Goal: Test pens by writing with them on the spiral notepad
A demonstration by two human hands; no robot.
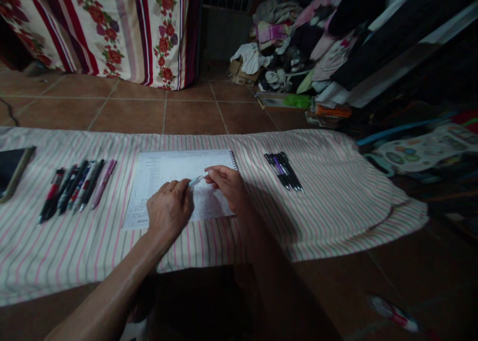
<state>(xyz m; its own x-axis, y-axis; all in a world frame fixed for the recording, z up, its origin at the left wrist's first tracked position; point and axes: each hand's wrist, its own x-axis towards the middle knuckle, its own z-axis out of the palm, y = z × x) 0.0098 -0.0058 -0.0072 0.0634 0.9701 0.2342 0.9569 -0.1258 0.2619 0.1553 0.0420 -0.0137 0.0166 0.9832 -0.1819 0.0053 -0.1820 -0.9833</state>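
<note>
My left hand [171,205] is closed around a light blue pen [195,180], whose thin end points right and up. At that end the fingertips of my right hand [226,181] pinch together; whether they grip the tip itself or a small part of it is too fine to tell. Both hands are above a spiral-bound notebook [179,164] with a printed page and a plain page. To the left lies a row of several pens [74,186], a pink one [103,184] nearest the notebook. Several dark pens [284,171] lie close together on the right.
A striped cloth [336,191] covers the low surface. At its far left lies a dark flat object with a light rim [17,174]. Behind are a floral curtain [127,32], a tiled floor [190,112] and heaped clothes [298,37]. A cardboard box [241,74] stands by the heap.
</note>
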